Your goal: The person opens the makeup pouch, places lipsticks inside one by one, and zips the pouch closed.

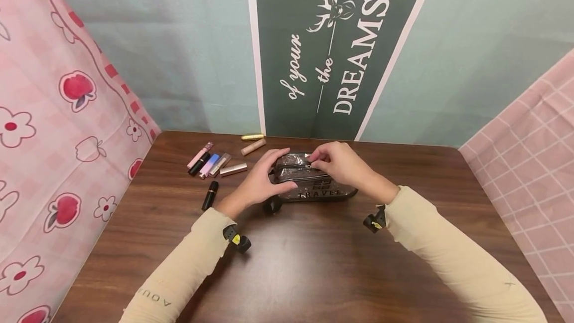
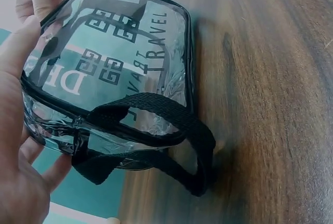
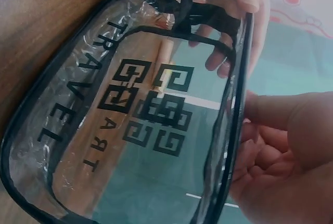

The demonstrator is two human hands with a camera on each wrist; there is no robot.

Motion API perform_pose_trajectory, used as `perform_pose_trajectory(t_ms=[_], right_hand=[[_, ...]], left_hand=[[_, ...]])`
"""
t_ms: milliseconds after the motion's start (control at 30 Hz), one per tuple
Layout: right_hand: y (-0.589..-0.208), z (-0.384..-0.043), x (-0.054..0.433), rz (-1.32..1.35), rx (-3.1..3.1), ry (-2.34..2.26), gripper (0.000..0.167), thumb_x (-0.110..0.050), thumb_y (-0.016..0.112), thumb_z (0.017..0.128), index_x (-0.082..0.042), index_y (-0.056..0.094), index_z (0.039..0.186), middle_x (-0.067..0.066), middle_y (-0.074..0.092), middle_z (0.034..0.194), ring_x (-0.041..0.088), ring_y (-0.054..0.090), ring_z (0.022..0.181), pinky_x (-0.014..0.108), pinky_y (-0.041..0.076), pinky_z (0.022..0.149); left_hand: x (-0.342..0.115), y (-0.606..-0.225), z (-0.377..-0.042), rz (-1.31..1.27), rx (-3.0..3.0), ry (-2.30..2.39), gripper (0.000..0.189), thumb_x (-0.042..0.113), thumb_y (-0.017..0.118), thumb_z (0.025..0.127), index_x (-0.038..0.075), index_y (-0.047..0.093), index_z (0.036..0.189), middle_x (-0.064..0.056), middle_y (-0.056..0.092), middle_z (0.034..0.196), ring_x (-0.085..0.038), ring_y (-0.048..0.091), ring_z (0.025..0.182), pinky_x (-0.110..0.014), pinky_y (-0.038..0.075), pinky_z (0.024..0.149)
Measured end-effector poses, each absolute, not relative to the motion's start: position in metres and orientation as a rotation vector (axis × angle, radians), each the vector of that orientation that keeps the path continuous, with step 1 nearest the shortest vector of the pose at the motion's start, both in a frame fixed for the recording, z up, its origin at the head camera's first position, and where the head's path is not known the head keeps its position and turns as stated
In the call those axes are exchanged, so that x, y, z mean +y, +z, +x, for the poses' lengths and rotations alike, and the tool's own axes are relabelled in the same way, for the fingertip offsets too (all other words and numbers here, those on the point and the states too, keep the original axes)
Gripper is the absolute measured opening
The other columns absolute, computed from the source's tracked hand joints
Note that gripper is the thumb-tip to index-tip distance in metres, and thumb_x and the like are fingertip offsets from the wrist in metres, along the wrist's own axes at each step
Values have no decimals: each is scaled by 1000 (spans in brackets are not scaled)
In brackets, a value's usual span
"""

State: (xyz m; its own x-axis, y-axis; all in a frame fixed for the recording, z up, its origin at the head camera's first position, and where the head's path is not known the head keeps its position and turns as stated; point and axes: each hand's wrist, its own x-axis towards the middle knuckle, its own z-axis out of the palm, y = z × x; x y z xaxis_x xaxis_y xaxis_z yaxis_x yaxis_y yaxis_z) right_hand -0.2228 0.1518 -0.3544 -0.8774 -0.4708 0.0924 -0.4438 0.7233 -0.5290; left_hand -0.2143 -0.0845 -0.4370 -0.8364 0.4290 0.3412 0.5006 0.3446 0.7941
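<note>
A clear travel bag with black piping and "TRAVEL" lettering (image 1: 309,192) stands on the table. My left hand (image 1: 264,178) grips its left end, thumb on the front side and fingers across the top and behind. A black strap handle (image 2: 156,104) loops off that end in the left wrist view. At the top seam my right hand (image 1: 343,166) pinches the zipper pull with thumb and forefinger; the right wrist view shows the other fingers curled. Through the clear walls no contents can be made out inside.
Left of the bag lie several lipstick tubes, among them a pink one (image 1: 197,157), a silver one (image 1: 233,169) and a lone black one (image 1: 210,195). Behind them are a gold tube (image 1: 252,137) and a rose-gold tube (image 1: 253,147). Curtains border the wooden table (image 1: 305,273).
</note>
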Motion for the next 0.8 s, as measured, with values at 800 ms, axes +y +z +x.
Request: perform_pose_trajectory(t_ms=[800], right_hand=[[-355,-223,152,-767,2898,-713,14,-15,68,96,-10,67,83,-2,58,68,14,51,61,32,42,60]], left_hand=[[-70,-429,-217,-874,-2648,-1204,79,42,81,87,14,45,152,-8,46,141,-24,41,132,-45,39,110]])
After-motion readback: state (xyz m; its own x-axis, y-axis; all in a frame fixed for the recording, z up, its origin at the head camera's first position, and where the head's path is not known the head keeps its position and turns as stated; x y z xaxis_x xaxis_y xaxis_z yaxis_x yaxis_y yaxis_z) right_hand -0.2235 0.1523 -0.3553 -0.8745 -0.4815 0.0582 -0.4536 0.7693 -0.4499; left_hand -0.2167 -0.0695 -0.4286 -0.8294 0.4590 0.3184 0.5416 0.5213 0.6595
